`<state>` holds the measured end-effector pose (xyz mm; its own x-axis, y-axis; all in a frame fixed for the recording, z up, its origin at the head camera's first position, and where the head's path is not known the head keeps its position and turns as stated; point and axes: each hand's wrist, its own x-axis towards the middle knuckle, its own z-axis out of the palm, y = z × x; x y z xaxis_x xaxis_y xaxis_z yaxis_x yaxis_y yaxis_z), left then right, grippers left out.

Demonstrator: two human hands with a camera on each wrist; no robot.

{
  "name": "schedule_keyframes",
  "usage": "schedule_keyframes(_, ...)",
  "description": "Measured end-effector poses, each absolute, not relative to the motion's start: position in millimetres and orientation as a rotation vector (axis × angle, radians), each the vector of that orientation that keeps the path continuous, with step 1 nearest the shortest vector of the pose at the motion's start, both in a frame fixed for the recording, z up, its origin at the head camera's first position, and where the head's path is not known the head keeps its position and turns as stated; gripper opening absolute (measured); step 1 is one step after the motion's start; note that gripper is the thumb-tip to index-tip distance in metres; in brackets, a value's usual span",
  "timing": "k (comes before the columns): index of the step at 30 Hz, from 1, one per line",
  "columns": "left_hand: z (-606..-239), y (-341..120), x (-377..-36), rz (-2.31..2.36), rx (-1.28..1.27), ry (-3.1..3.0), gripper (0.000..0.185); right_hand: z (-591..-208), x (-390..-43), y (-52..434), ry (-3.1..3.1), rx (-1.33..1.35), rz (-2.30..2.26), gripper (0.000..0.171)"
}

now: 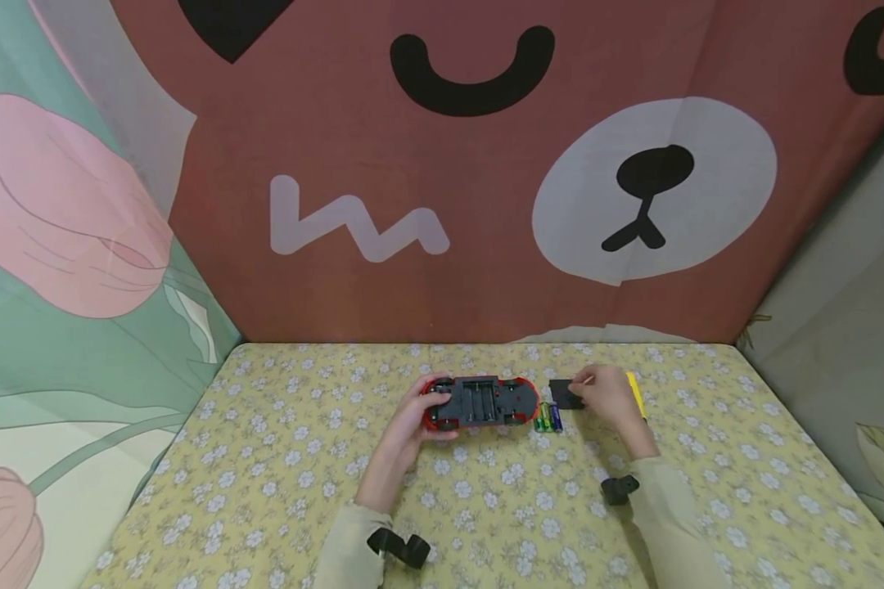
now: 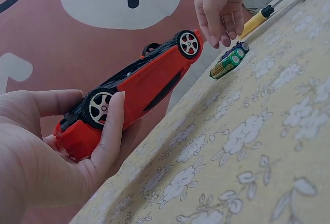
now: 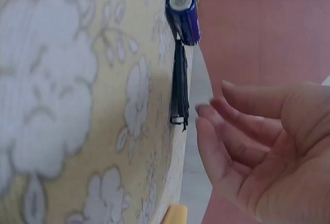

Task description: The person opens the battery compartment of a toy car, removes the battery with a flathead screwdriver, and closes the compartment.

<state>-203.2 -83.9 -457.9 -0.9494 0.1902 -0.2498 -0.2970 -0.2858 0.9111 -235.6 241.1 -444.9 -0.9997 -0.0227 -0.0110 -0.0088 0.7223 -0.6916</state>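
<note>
Centrally in the head view, the left hand curls round the front end of a red toy car, thumb on one side and fingers under a wheel, gripping it. The car lies belly-up on the bench, its dark underside and open battery bay facing the camera. It looks like light, stiff plastic with a glossy, somewhat slippery shell; I judge the sides between the wheels, or the nose as now, the safest places to hold, since the wheels turn. It has a red body, black chassis and silver-spoked wheels.

Just right of the car, the right hand hangs with loosely bent fingers, holding nothing, its fingertips at a small black cover lying flat on the bench; whether they touch it I cannot tell. Between car and hand lie the batteries, green and blue, side by side. A yellow-handled screwdriver lies beyond the right hand.
</note>
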Motion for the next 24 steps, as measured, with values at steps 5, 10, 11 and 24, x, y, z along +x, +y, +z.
schedule_keyframes(5,-458.2,-84.0,-202.6,2.301,-0.142,1.657,0.051,-443.5,-237.6,245.7,2.920,0.062,-1.107,0.027)
schedule_keyframes(10,-457.7,-84.3,-202.8,2.300,-0.145,1.658,0.052,-443.7,-239.8,247.4,2.833,0.077,-1.064,0.041)
schedule_keyframes(11,-457.6,-84.3,-203.0,2.299,-0.142,1.659,0.052,-443.7,-239.9,247.3,2.817,0.076,-1.062,0.043)
schedule_keyframes(24,-456.9,-84.7,-202.1,2.303,-0.134,1.666,0.051,-451.9,-241.3,249.0,2.801,0.078,-1.084,0.048)
